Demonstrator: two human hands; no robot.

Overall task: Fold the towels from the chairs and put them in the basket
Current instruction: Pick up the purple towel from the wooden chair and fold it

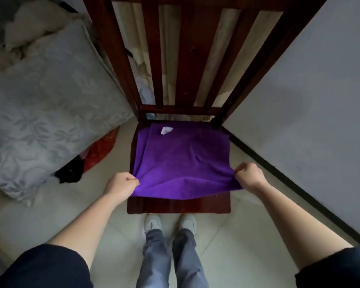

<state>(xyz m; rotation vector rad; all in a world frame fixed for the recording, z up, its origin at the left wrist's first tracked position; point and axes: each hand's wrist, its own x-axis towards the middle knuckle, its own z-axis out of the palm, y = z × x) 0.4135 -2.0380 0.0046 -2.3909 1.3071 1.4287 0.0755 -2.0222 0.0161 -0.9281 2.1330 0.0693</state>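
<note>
Across centre frame, spread over the seat of a dark wooden chair (179, 205): purple towel (181, 161), white tag (166, 130) near its far edge, close to the chair back. At the cloth's lower left, near corner pinched by the left hand (121, 186), fingers curled tight on the fabric. At lower right, other near corner pinched likewise by the right hand (249, 175). Near edge raised slightly and sagging between the two grips; remainder lying on the seat further up the frame. Bare strip of seat wood just below the hem. Left of frame, grey leaf-patterned bedding (40, 121). Right of frame, plain wall (310, 100). Bottom centre, pale shoes (153, 222) on the tiled floor (237, 235), toes just beside the seat front.
</note>
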